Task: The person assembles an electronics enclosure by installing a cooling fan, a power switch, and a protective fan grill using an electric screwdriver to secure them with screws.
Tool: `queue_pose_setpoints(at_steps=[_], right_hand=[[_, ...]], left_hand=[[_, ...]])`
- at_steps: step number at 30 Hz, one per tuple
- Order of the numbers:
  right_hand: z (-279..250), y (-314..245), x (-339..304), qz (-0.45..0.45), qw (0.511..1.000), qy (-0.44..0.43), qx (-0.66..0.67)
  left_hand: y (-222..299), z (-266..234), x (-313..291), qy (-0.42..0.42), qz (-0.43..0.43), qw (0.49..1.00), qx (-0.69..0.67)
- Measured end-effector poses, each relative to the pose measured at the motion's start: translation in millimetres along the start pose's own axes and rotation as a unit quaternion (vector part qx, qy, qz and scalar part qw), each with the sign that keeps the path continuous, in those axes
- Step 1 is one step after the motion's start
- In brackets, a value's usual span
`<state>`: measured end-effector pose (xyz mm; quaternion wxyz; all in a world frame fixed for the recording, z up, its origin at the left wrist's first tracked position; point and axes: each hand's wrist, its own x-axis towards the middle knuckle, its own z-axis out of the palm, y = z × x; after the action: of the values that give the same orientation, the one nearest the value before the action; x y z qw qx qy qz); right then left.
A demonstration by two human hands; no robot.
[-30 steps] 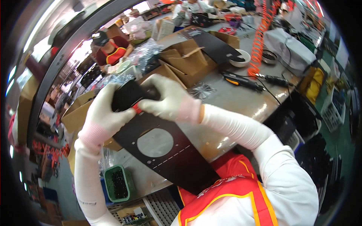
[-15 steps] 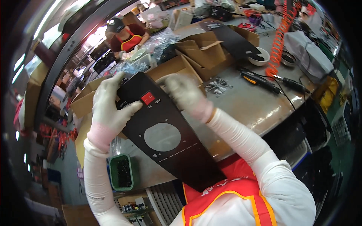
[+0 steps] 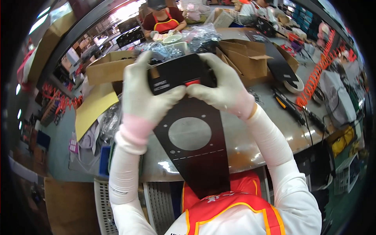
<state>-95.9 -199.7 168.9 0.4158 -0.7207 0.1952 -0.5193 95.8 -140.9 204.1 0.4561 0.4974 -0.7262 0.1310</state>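
Note:
A long black panel [image 3: 201, 164] with a large round cut-out leans from the bench toward my red apron [image 3: 235, 203]. My left hand [image 3: 147, 90], in a white glove, grips its upper left end. Around the upper right end is my right hand [image 3: 223, 84], also gloved, with fingers behind the panel. Both thumbs meet at a red rocker switch [image 3: 192, 82] set in the panel, and they cover part of it. The fingers behind the panel are mostly hidden.
Cardboard boxes [image 3: 246, 58] stand beyond the panel. At the right lie black power screwdrivers [image 3: 288, 103] near an orange coiled hose [image 3: 313, 84] and a white bowl [image 3: 296, 84]. Yellow paper [image 3: 94, 109] lies at the left. Across the bench sits another person [image 3: 164, 21].
My right hand has come onto the panel's right edge, its thumb now at the switch. The panel has turned more upright in view, and my view has shifted.

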Motion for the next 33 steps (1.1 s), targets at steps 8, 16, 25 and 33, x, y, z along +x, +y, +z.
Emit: queue_pose_setpoints(at_steps=[8, 16, 25, 33], right_hand=[[7, -20, -25, -0.01, 0.996, 0.071, -0.054], [-44, 21, -13, 0.046, 0.983, 0.094, 0.15], [-37, 148, 103, 0.045, 0.788, -0.45, -0.417], [32, 191, 84, 0.058, 0.724, -0.418, -0.546]], left_hand=[[33, 5, -13, 0.025, -0.013, 0.994, 0.104], [34, 20, -75, 0.14, 0.071, 0.986, -0.049], [-12, 57, -182, 0.203, -0.228, 0.923, -0.233], [-33, 66, -207, 0.072, -0.399, 0.866, -0.293]])
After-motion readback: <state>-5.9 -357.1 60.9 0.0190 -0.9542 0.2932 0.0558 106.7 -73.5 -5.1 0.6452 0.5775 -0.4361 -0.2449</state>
